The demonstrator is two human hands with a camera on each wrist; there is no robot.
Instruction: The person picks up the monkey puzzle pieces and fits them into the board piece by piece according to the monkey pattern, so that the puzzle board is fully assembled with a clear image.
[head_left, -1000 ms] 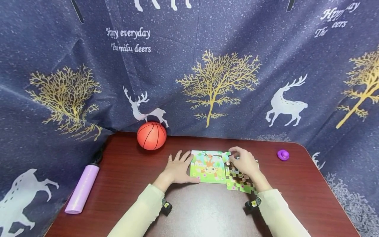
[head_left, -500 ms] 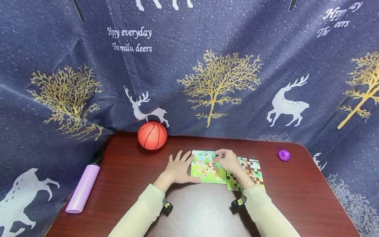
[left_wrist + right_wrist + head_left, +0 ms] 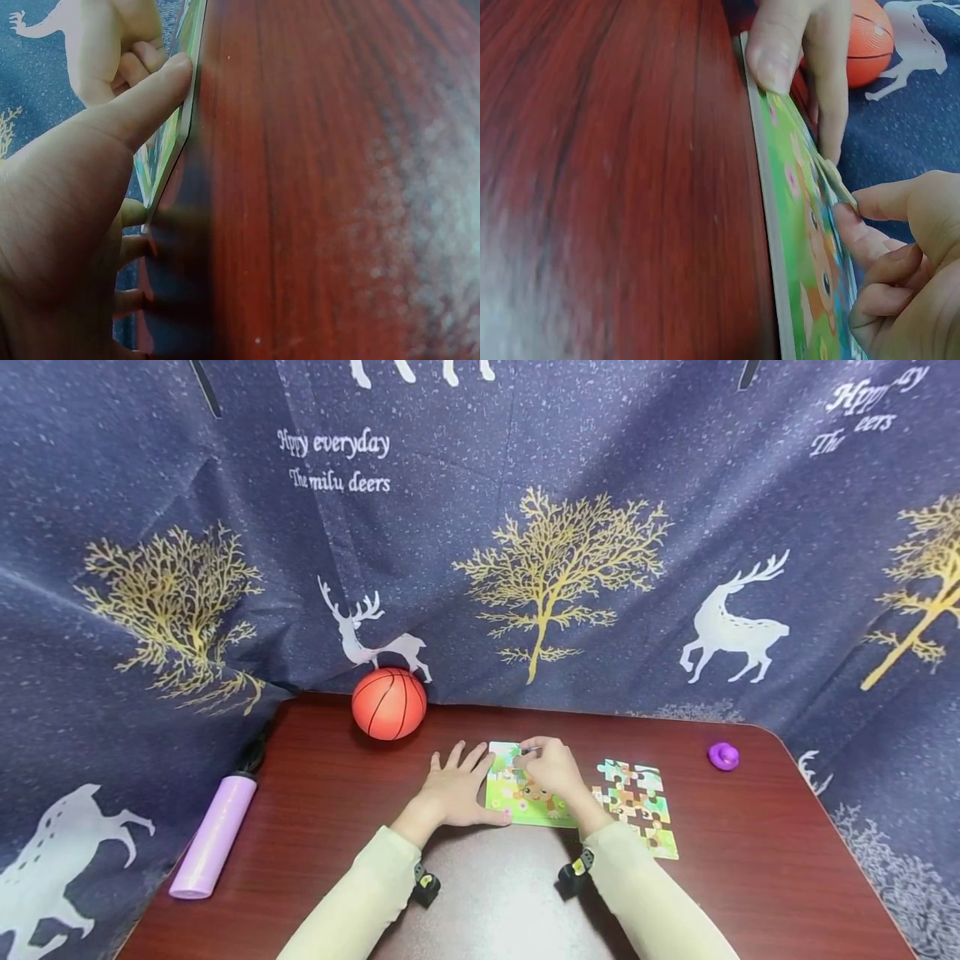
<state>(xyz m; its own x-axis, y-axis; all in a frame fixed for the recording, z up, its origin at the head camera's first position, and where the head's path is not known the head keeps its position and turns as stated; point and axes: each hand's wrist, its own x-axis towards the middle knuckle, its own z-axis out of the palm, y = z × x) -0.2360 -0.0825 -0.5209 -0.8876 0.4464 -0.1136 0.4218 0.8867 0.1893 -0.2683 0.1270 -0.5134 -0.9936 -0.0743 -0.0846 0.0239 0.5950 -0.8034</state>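
Note:
A square picture board with a monkey lies flat on the table. My left hand is spread at its left side, thumb on the near edge; in the left wrist view the thumb of the left hand rests on the board's rim. Over the board's upper part, my right hand pinches a small puzzle piece; the right wrist view shows the piece between thumb and finger of the right hand, low over the board. Right of the board lie loosely joined puzzle pieces, partly behind the right wrist.
An orange-red basketball sits at the back left of the brown table. A purple cylinder pump lies at the left edge, and a small purple toy at the right. Behind hangs a patterned dark blue cloth.
My right hand has moved left from above the loose pieces to the upper part of the board, carrying a piece. More of the loose pieces show. The left hand has stayed at the board.

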